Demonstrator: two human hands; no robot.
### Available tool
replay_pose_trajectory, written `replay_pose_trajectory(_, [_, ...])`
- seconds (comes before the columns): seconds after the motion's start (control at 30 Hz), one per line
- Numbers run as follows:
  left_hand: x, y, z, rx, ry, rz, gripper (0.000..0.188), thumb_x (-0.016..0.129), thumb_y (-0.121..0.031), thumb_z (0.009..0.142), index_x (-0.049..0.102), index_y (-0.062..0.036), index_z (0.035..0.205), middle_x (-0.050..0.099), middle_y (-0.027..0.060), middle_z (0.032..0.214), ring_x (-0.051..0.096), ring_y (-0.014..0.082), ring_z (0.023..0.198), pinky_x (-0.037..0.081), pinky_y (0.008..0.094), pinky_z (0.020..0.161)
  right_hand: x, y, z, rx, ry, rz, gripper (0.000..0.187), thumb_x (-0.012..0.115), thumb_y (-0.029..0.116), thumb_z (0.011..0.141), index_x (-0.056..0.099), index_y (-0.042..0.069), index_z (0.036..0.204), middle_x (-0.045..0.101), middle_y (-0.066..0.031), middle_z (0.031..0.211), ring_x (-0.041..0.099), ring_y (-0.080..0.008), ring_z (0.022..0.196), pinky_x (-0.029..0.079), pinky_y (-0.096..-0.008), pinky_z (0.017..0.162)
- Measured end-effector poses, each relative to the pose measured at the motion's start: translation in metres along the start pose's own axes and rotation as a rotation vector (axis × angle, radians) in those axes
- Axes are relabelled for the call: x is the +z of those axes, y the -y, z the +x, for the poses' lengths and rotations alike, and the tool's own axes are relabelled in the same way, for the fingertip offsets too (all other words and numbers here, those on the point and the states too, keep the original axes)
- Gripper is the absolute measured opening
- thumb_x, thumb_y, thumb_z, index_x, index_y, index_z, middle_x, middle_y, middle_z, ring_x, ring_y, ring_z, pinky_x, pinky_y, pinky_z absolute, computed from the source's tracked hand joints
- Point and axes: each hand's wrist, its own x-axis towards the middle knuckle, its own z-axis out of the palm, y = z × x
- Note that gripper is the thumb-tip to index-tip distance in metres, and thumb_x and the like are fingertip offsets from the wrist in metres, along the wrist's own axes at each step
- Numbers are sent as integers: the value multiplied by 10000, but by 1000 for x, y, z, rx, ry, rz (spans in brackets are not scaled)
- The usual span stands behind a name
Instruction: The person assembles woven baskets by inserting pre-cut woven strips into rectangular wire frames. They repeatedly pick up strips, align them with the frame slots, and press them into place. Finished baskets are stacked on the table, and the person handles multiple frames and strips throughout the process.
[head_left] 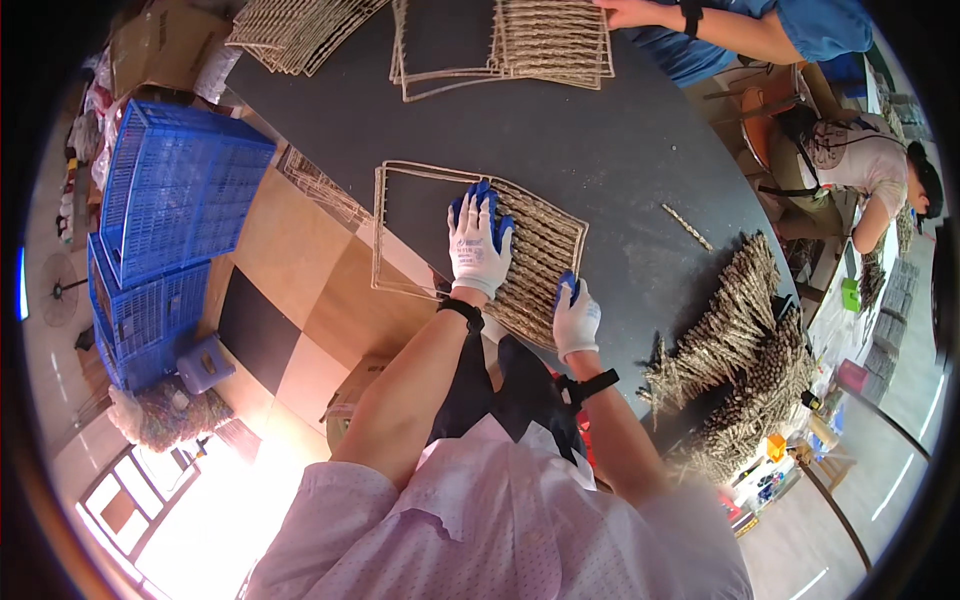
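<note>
A rectangular frame lies at the near edge of the dark table, its right part filled with rows of twisted natural cord and its left part bare. My left hand, in a white glove with blue-coated fingers, rests on the edge of the cord rows with its fingers stretched out. At the frame's near right corner, my right hand, gloved alike, has its fingers closed on the edge. Its fingertips are partly hidden. One loose piece of twisted cord lies to the right on the table.
Bundles of twisted cord are heaped at the table's right. Across the dark table, another person's hand touches a similar half-filled frame. More woven panels lie far left. Blue plastic crates stand on the left. Another person sits at right.
</note>
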Motion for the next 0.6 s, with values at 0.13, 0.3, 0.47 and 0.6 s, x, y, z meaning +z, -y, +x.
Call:
replay_pose_trajectory(0.13, [1,6,0,17,52,60,579,563,-282,898,418,24,1368,412,204,1433,340,381,1350,199,507,1154,1,16,50,-42,-128,18,482,430,366,965,577,-47,1165,656,-277,978,625,-433,920,477,-495,839])
replay_pose_trajectory(0.3, [-3,4,3,34,106,56,575,559,-249,890,414,4,1385,391,228,1441,320,391,1358,189,489,1161,-7,73,117,-62,-79,28,411,430,384,967,593,9,1004,662,-251,907,626,-429,883,480,-503,806])
replay_pose_trajectory(0.47, [4,8,0,-143,-4,41,578,547,-229,887,390,15,1386,390,214,1438,325,380,1354,182,483,1164,-22,43,65,-127,55,-33,357,458,368,960,570,29,947,656,-234,827,633,-416,817,483,-517,764])
replay_pose_trajectory(0.6, [3,4,5,-135,-14,28,578,539,-235,889,380,21,1382,394,208,1432,328,357,1355,172,498,1164,-4,5,7,-51,131,-113,499,468,371,959,551,-48,1216,672,-236,974,639,-397,916,486,-474,849])
